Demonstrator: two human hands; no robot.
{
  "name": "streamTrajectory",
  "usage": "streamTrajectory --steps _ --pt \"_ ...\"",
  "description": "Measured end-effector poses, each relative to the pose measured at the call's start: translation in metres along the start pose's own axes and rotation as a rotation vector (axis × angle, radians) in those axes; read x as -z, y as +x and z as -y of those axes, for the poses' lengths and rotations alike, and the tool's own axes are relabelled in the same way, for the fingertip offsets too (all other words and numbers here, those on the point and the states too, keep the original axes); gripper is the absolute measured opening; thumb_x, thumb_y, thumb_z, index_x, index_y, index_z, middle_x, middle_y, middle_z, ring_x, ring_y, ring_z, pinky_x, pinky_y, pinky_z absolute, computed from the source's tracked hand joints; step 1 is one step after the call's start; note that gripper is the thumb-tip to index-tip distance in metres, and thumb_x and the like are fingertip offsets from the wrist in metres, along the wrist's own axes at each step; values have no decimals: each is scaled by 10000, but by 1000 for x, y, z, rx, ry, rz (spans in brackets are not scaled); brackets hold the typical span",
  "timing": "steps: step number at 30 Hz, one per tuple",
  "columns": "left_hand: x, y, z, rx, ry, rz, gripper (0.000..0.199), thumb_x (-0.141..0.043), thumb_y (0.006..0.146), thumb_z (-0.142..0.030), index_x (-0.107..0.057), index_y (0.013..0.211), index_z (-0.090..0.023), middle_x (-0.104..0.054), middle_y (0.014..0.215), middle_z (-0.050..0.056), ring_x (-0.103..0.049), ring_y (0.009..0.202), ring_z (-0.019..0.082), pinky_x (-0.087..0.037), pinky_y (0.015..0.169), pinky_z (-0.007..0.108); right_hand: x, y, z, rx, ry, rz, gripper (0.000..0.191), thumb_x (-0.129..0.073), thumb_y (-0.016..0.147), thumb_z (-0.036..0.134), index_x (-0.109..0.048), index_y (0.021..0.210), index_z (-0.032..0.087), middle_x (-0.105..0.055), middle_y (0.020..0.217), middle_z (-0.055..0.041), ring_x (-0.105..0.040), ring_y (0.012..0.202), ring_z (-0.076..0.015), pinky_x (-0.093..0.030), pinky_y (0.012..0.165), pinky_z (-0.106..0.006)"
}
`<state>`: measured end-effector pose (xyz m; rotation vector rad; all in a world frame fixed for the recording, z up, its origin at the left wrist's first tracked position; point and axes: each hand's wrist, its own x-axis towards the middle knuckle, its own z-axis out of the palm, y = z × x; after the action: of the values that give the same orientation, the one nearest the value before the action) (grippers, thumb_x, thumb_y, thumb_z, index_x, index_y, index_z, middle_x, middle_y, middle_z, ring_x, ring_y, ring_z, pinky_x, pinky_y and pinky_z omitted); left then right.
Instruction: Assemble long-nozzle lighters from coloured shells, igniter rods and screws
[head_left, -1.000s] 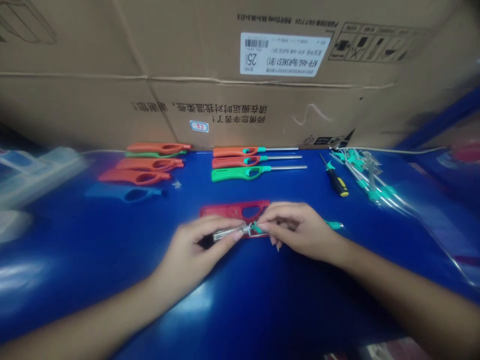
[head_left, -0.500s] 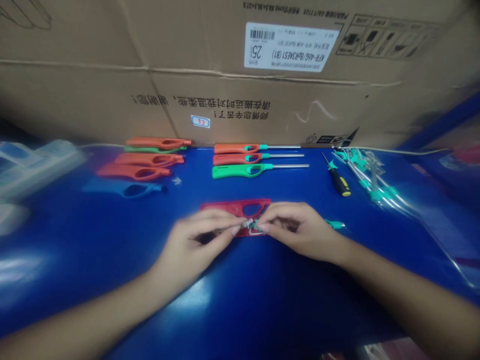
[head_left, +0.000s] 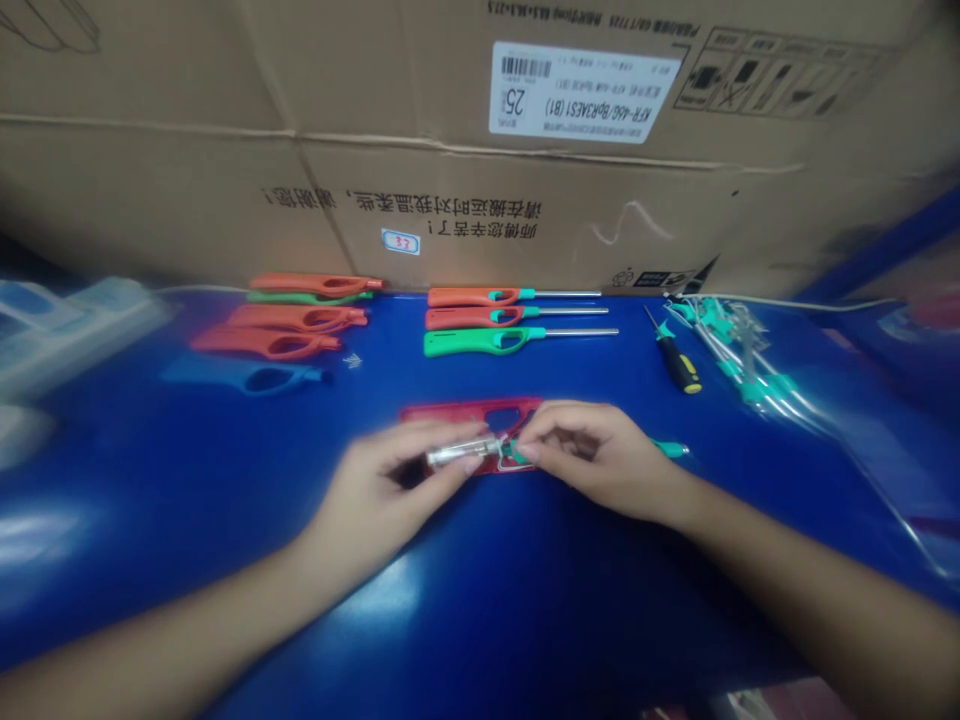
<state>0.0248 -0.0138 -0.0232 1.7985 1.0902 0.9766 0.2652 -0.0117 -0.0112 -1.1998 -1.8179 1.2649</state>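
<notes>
My left hand (head_left: 390, 475) is closed, thumb and fingers pinching a clear, silvery gas tank (head_left: 454, 453) of a lighter. The tank lies level, its right end close to a small teal part (head_left: 514, 453) with a white loop. Around that teal part my right hand (head_left: 604, 450) is closed in a pinch, partly hiding it. Beneath both hands lie red lighter shell halves (head_left: 439, 411), one with a trigger opening. A teal nozzle end (head_left: 673, 450) sticks out beyond the right wrist; whether it joins the held part is hidden.
Three lighters with metal rods (head_left: 480, 342) lie ahead. Left are several empty shells (head_left: 281, 345) and small screws (head_left: 352, 361). A screwdriver (head_left: 679, 365) and a bundle of teal-ended rods (head_left: 750, 370) lie right. A cardboard wall (head_left: 420, 160) closes off the back.
The tank now shows between my left fingers, where earlier only its right end was visible. My right hand stays almost still at the teal part.
</notes>
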Motion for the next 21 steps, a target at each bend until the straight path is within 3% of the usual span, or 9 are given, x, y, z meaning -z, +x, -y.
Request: streamTrajectory --steps 5,21 --pt "0 1 -1 -34 37 34 209 -738 863 -232 -792 1064 -252 -792 1063 21 -755 931 179 -606 846 256 0 0 -1 21 -10 4 191 -647 913 332 -735 899 164 -620 807 -26 -494 622 -94 -378 542 -235" --pt "0 1 -5 -70 62 56 208 -738 855 -210 -797 1052 -245 -796 1043 27 -760 898 184 -614 806 250 0 0 2 42 20 4 178 -637 908 319 -707 856 163 -614 793 -26 -496 618 -96 -395 531 -232"
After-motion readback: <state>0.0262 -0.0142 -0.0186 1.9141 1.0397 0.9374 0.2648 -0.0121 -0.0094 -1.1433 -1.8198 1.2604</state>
